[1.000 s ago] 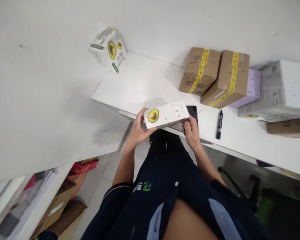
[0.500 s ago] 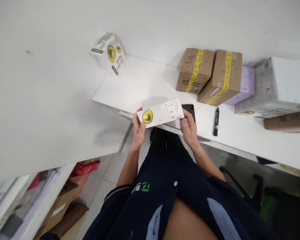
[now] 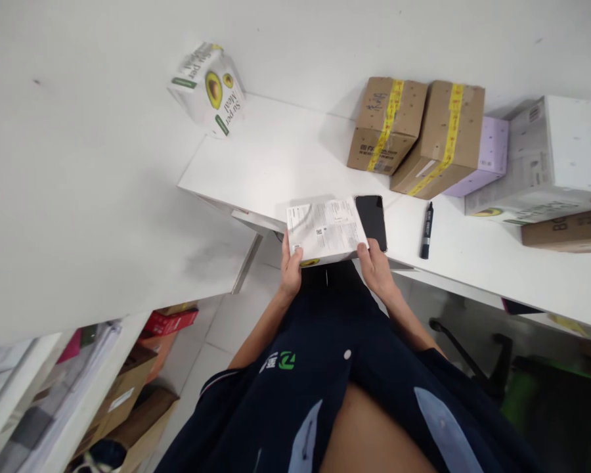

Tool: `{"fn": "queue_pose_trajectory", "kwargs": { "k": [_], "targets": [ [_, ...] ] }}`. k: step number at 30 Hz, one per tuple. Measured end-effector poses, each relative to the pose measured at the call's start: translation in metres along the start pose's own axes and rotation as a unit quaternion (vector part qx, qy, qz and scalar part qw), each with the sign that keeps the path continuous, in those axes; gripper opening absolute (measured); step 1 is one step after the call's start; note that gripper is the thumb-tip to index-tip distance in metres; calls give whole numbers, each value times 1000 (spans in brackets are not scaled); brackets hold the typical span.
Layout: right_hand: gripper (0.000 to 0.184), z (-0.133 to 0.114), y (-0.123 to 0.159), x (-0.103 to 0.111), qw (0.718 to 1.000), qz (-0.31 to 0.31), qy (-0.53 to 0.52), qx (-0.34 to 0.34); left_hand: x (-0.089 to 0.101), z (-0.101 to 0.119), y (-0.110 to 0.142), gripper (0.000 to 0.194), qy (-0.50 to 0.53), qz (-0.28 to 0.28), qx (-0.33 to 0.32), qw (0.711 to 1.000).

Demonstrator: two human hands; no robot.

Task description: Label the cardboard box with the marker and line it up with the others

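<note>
Between my two hands is a white box (image 3: 326, 230) with an avocado picture along its near side. Its broad face, printed with small text and a square code, is turned up. My left hand (image 3: 290, 268) grips the near left corner, thumb on the face. At the near right corner my right hand (image 3: 375, 268) holds on with its thumb on the edge. The fingers beneath are hidden. A dark phone (image 3: 372, 222) lies on the white desk (image 3: 276, 157) just past my right hand. The box is at the desk's front edge.
Right of the phone lies a black marker (image 3: 426, 231). Behind stand two taped brown cartons (image 3: 389, 125), a purple box (image 3: 487, 157) and a large white carton (image 3: 578, 144). An avocado-printed box (image 3: 209, 89) stands at the far left. Shelves (image 3: 73, 387) are at lower left.
The box has been turned over between my hands: its narrow avocado side faced up, now its broad printed face does. My left hand has moved right and nearer my body. The phone is less covered.
</note>
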State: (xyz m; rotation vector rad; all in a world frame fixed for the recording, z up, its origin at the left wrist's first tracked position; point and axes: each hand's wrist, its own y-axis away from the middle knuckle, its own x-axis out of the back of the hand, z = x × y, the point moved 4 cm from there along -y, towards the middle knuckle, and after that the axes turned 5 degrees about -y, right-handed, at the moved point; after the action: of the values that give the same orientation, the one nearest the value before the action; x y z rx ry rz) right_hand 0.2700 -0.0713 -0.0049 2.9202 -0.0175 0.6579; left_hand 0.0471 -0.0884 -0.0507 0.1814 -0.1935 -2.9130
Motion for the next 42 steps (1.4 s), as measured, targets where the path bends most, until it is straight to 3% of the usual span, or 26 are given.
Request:
{"fn": "queue_pose_trajectory", "kwargs": {
  "k": [5,11,14,20,26,30,34,39,42],
  "targets": [
    [46,-3,-1,3,996,-19,73,39,0,4,5,85,64,1,141,988],
    [46,0,-6,-3,998,-42,49,26,9,8,-2,82,44,4,175,984],
    [49,1,-11,-3,999,-29,2,30,11,3,-6,84,62,-12,133,989],
    [49,-6,-25,-6,993,15,-98,71,15,-3,-26,106,25,-36,-40,998],
    [45,-5,-43,-13,986,48,-125,95,13,-1,-45,107,-53,-43,-104,992],
    [48,1,-49,-14,982,54,-162,86,10,7,-49,95,-87,-53,-145,984],
    [56,-11,-47,-8,982,48,-119,139,11,26,-50,84,-145,-5,-206,968],
    [56,-35,-31,0,968,78,33,234,6,59,-36,49,-304,33,-304,902],
    [43,-44,-25,0,962,61,103,245,-1,69,-28,32,-365,27,-306,879]
  ]
}}
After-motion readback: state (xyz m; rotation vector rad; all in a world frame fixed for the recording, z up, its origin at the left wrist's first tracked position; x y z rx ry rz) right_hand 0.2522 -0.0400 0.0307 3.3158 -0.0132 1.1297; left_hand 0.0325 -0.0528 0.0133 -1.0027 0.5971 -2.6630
